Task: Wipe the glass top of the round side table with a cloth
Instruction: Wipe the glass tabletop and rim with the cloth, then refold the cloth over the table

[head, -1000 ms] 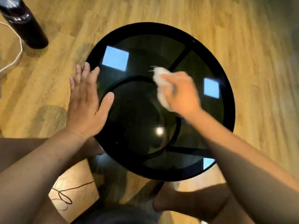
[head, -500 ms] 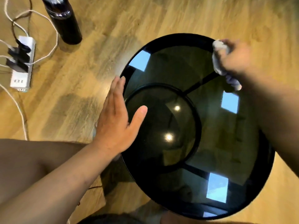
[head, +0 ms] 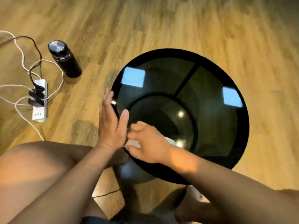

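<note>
Flask (head: 65,59), power strip (head: 40,109) on floor (head: 161,21) left of table (head: 243,135).

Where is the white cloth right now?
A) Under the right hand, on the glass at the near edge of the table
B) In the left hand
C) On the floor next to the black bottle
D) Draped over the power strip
A: the white cloth peeks out from under the right hand, which holds it on the glass at the near edge of the table, while the left hand rests flat against the rim.
</note>
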Tool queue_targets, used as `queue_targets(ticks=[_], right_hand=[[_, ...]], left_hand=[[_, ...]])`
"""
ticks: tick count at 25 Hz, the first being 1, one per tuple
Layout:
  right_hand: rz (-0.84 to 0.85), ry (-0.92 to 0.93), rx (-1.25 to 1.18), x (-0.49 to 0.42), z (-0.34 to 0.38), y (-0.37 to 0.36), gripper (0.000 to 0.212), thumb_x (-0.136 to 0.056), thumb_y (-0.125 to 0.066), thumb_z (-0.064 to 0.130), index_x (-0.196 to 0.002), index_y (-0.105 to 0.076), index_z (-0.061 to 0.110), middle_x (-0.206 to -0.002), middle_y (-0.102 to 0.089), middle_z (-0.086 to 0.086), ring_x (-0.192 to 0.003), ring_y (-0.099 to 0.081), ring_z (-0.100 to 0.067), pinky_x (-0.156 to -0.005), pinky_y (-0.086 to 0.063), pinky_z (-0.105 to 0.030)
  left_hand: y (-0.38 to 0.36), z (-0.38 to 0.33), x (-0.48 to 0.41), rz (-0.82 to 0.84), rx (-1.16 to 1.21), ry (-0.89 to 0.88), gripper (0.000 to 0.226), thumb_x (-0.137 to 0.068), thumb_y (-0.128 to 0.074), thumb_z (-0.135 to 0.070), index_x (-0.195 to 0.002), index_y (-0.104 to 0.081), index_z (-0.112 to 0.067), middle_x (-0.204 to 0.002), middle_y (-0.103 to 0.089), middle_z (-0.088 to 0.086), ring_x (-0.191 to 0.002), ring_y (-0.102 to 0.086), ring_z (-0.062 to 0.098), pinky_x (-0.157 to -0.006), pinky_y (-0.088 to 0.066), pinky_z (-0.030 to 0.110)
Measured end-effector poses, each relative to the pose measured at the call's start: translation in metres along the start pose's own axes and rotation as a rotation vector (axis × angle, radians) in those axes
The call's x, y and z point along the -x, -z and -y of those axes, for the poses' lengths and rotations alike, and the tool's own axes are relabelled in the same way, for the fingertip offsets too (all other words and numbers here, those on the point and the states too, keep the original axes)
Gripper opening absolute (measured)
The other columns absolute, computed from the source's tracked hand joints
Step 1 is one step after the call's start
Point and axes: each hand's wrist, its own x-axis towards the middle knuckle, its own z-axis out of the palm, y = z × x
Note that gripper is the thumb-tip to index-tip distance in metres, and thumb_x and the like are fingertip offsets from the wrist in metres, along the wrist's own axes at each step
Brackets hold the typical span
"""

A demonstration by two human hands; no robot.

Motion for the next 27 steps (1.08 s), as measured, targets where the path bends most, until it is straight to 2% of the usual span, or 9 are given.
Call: queue_targets(ticks=[2, 5, 9, 14, 16, 19, 21, 24, 27], right_hand=[[0.047, -0.017, -0.037, 0.068, 0.004, -0.001, 0.029, -0.083, -0.068, 0.026, -0.112, -0.07, 0.022, -0.103, -0.064, -0.001, -0.091, -0.056, -0.018, -0.085, -0.044, -0.03], [-0.02, -0.065, 0.047, 0.149, -0.021, 0.023, 0.03, -0.078, -0.072, 0.015, -0.107, -0.072, 0.022, -0.098, -0.068, 0.001, -0.091, -0.061, -0.016, -0.084, -0.047, -0.032], [-0.499, -0.474, 0.093, 0.195, -0.094, 0.085, 0.028, -0.085, -0.071, 0.015, -0.113, -0.071, 0.02, -0.102, -0.069, -0.009, -0.097, -0.066, -0.029, -0.086, -0.053, -0.043], [-0.424, -0.995, 0.173, 0.194, -0.119, 0.07, 0.044, -0.092, -0.053, 0.028, -0.136, -0.054, 0.023, -0.134, -0.055, -0.015, -0.121, -0.049, -0.039, -0.1, -0.041, -0.038], [-0.487, -0.832, 0.17, 0.167, -0.068, 0.03, 0.038, -0.087, -0.053, 0.025, -0.124, -0.063, 0.023, -0.122, -0.063, -0.014, -0.108, -0.057, -0.039, -0.093, -0.045, -0.039], [-0.228, -0.316, 0.154, 0.11, 0.027, -0.028, 0.038, -0.083, -0.047, 0.028, -0.115, -0.066, 0.024, -0.111, -0.068, -0.006, -0.093, -0.059, -0.029, -0.087, -0.048, -0.04], [-0.168, -0.236, -0.063, 0.091, 0.04, -0.016, 0.036, -0.087, -0.051, 0.024, -0.121, -0.063, 0.026, -0.114, -0.067, -0.006, -0.099, -0.058, -0.026, -0.09, -0.046, -0.039], [-0.427, -0.523, -0.674, 0.117, 0.02, 0.022, 0.037, -0.084, -0.059, 0.024, -0.12, -0.062, 0.032, -0.12, -0.066, 0.001, -0.106, -0.061, -0.014, -0.087, -0.048, -0.026], [-0.672, -0.648, -1.437, 0.161, 0.007, 0.032, 0.035, -0.079, -0.061, 0.031, -0.114, -0.063, 0.026, -0.123, -0.063, -0.014, -0.102, -0.064, -0.021, -0.078, -0.054, -0.032]], left_hand=[[0.002, -0.01, 0.006, 0.105, -0.135, -0.158, 0.059, -0.097, -0.039, -0.034, -0.149, -0.027, -0.008, -0.16, -0.022, 0.011, -0.15, -0.018, 0.024, -0.123, -0.008, 0.048], [0.004, -0.021, 0.026, 0.221, -0.269, -0.227, 0.059, -0.099, -0.036, -0.042, -0.149, -0.027, -0.012, -0.162, -0.022, 0.01, -0.152, -0.011, 0.015, -0.124, -0.002, 0.042], [-0.009, -0.012, 0.046, 0.272, -0.454, -0.187, 0.06, -0.099, -0.028, -0.052, -0.149, -0.026, -0.019, -0.164, -0.019, 0.007, -0.153, -0.006, 0.016, -0.123, 0.0, 0.045], [-0.026, 0.005, 0.055, 0.238, -0.547, -0.161, 0.065, -0.098, -0.029, -0.055, -0.15, -0.026, -0.015, -0.163, -0.02, 0.012, -0.153, -0.007, 0.024, -0.122, 0.003, 0.049], [-0.029, 0.007, 0.054, 0.226, -0.536, -0.144, 0.067, -0.098, -0.03, -0.055, -0.151, -0.025, -0.013, -0.163, -0.019, 0.013, -0.153, -0.005, 0.024, -0.122, 0.008, 0.044], [-0.026, -0.003, 0.05, 0.249, -0.342, 0.007, 0.063, -0.098, -0.033, -0.048, -0.15, -0.029, -0.012, -0.164, -0.017, 0.012, -0.153, -0.004, 0.024, -0.12, 0.007, 0.035], [-0.017, -0.024, 0.036, 0.238, -0.039, 0.184, 0.051, -0.101, -0.035, -0.042, -0.145, -0.039, -0.015, -0.16, -0.03, 0.009, -0.15, -0.019, 0.023, -0.12, -0.01, 0.033], [-0.004, -0.065, 0.032, 0.194, 0.225, 0.275, 0.035, -0.099, -0.042, -0.043, -0.121, -0.059, -0.02, -0.13, -0.059, 0.001, -0.127, -0.051, 0.017, -0.109, -0.034, 0.031], [-0.019, -0.109, 0.074, 0.499, 0.366, 0.54, 0.029, -0.099, -0.051, -0.043, -0.112, -0.064, -0.021, -0.113, -0.072, 0.001, -0.107, -0.068, 0.019, -0.103, -0.047, 0.041]])
